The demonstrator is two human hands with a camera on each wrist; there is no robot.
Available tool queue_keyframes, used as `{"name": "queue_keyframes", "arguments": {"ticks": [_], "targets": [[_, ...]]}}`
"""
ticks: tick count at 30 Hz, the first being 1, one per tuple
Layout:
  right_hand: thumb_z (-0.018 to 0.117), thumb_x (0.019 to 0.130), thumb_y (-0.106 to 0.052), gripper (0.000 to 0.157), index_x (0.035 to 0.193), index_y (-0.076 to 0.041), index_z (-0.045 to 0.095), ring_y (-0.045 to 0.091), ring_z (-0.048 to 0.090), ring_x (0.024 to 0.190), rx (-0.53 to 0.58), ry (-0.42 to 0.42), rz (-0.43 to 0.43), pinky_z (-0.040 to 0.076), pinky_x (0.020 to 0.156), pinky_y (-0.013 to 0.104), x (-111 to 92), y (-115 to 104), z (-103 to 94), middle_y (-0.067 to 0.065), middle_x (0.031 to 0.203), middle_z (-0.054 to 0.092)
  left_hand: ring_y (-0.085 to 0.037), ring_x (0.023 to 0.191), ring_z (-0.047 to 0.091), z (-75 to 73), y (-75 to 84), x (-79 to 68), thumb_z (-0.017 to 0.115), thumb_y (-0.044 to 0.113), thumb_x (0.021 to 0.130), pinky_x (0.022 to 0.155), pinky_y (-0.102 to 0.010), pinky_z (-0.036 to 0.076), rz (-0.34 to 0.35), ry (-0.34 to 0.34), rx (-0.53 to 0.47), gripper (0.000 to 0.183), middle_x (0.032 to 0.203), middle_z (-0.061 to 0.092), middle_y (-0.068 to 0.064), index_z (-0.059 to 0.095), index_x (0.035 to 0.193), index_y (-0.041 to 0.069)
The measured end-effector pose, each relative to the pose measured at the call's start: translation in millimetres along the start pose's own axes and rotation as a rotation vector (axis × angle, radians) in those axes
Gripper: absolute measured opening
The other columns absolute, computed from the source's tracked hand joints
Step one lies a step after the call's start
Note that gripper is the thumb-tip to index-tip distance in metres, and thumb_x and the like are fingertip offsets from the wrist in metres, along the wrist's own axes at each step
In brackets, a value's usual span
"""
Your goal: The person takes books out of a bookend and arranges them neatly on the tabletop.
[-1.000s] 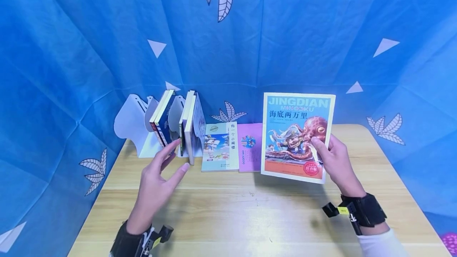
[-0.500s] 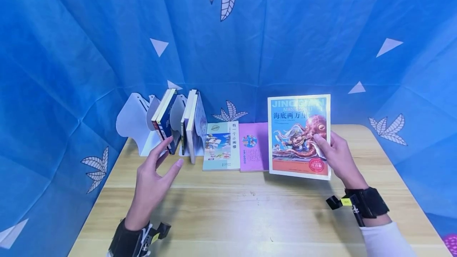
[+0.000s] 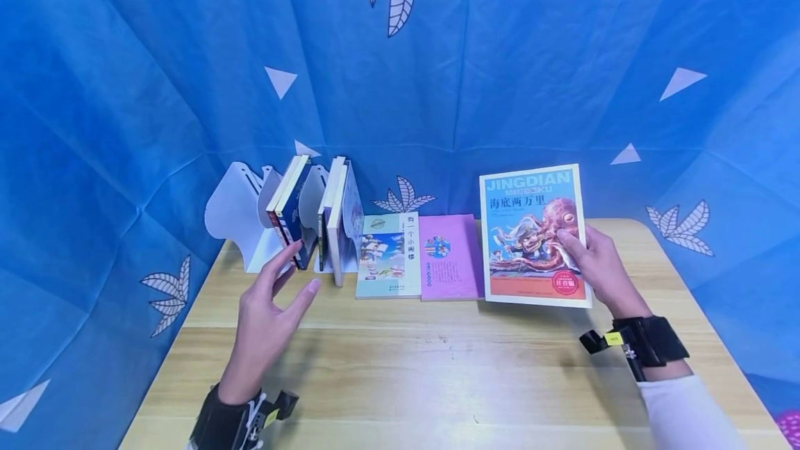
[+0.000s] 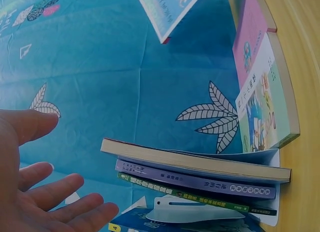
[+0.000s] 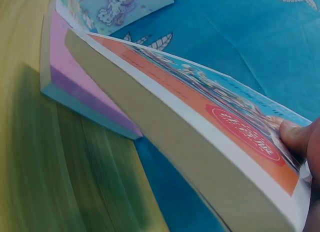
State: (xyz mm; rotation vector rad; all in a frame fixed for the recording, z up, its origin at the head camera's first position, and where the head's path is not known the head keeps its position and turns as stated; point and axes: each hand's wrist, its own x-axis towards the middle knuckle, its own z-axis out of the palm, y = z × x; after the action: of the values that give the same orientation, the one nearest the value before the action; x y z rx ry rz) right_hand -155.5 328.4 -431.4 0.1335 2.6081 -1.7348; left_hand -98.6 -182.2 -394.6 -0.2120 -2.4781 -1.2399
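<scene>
My right hand point(image 3: 594, 266) grips the right edge of an upright book with an octopus cover point(image 3: 531, 235), thumb across its front. In the right wrist view the thick page block of this octopus book point(image 5: 165, 127) faces the camera. My left hand point(image 3: 269, 318) has its fingers spread, holding nothing, in front of a white bookend rack point(image 3: 231, 207). Several books stand in the rack: a dark blue one point(image 3: 294, 217) leans in one slot, and a thick one point(image 3: 337, 228) stands to its right. Their spines point(image 4: 200, 184) show in the left wrist view.
To the right of the rack a pale green book point(image 3: 387, 255) and a pink book point(image 3: 450, 255) lie side by side at the back of the wooden table point(image 3: 425, 380). A blue patterned cloth point(image 3: 531, 75) hangs behind and around the table.
My right hand has carried the octopus book to the right, uncovering more of the pink book. My left hand has drawn back slightly from the rack, then stayed nearly still.
</scene>
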Motion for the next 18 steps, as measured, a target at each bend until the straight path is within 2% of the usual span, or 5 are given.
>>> {"name": "queue_keyframes", "arguments": {"ticks": [4,9,14,18], "targets": [[0.046,0.107,-0.053,0.073,0.156,0.001,0.037,0.005,0.076,0.078,-0.02,-0.032,0.034,0.065,0.069,0.028,5,3,-4.3,-0.022,0.087,0.072,-0.029,0.148,0.049,-0.1,-0.3,-0.9,0.074,0.014,0.097,0.109,-0.005,0.039,-0.014,0.001,0.004,0.065,0.158,0.052,-0.009,0.046,0.155,0.015],[0.045,0.107,-0.054,0.075,0.156,0.002,0.036,0.007,0.076,0.077,-0.02,-0.053,0.071,0.065,0.068,0.03,10,9,-7.1,-0.018,0.086,0.072,-0.03,0.148,0.049,-1.8,0.2,-2.8,0.073,0.018,0.098,0.11,-0.009,0.04,-0.037,-0.015,0.005,0.064,0.159,0.052,-0.009,0.045,0.156,0.015],[0.044,0.109,-0.049,0.071,0.155,0.005,0.037,0.008,0.075,0.077,-0.025,-0.078,0.066,0.065,0.068,0.031,16,18,-9.8,-0.013,0.087,0.071,-0.027,0.148,0.05,-5.7,-0.4,-4.3,0.073,0.022,0.098,0.11,-0.012,0.042,-0.069,-0.01,0.003,0.063,0.159,0.052,-0.006,0.046,0.155,0.017],[0.044,0.11,-0.045,0.067,0.153,0.007,0.039,0.01,0.075,0.076,-0.017,-0.111,0.065,0.065,0.067,0.033,23,25,-12.4,-0.01,0.088,0.072,-0.026,0.148,0.049,-7.9,-1.2,-4.6,0.073,0.023,0.098,0.108,-0.008,0.041,-0.073,-0.001,-0.008,0.062,0.159,0.052,-0.004,0.047,0.155,0.018]]}}
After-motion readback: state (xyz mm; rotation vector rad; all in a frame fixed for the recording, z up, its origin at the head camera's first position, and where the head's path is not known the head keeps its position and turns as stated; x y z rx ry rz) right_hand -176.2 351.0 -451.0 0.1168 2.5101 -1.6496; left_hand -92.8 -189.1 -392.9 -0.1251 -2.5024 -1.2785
